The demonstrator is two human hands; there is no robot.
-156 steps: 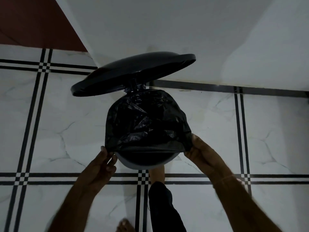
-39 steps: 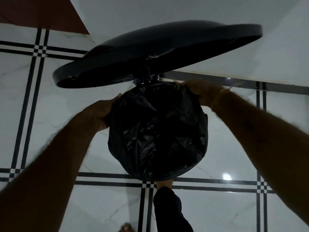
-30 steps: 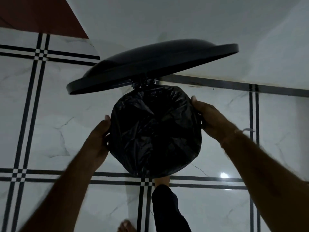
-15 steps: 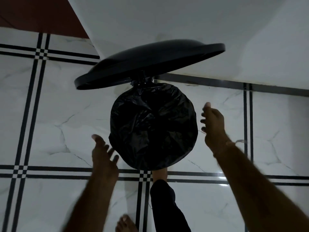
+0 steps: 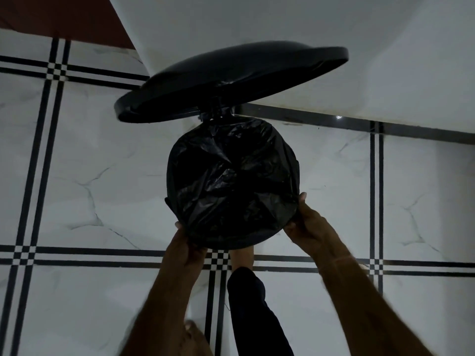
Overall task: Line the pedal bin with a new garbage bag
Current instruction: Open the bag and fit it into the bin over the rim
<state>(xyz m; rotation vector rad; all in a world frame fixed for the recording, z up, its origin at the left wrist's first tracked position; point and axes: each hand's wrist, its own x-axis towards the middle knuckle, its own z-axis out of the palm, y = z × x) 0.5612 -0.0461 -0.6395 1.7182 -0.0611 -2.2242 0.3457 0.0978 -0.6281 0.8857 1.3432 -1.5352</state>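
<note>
A round pedal bin stands on the tiled floor with its black lid [image 5: 231, 83] raised at the back. A crinkled black garbage bag [image 5: 231, 181] fills the opening and covers the whole rim, so the bin's body is hidden. My left hand [image 5: 186, 249] pinches the bag's edge at the near left of the rim. My right hand [image 5: 307, 224] grips the bag's edge at the near right. A foot [image 5: 241, 255] in a dark trouser leg rests just under the bin's front, where the pedal lies hidden.
White marble-look floor tiles [image 5: 102, 188] with black double lines surround the bin. A white wall [image 5: 334, 34] with a dark skirting strip runs behind it. A reddish-brown surface [image 5: 64, 16] shows at the top left. My other bare foot [image 5: 195, 337] is near the bottom edge.
Half a second ago both hands hung open beside the bin. They have moved in to the near rim and taken hold of the bag's edge. The lid stays raised.
</note>
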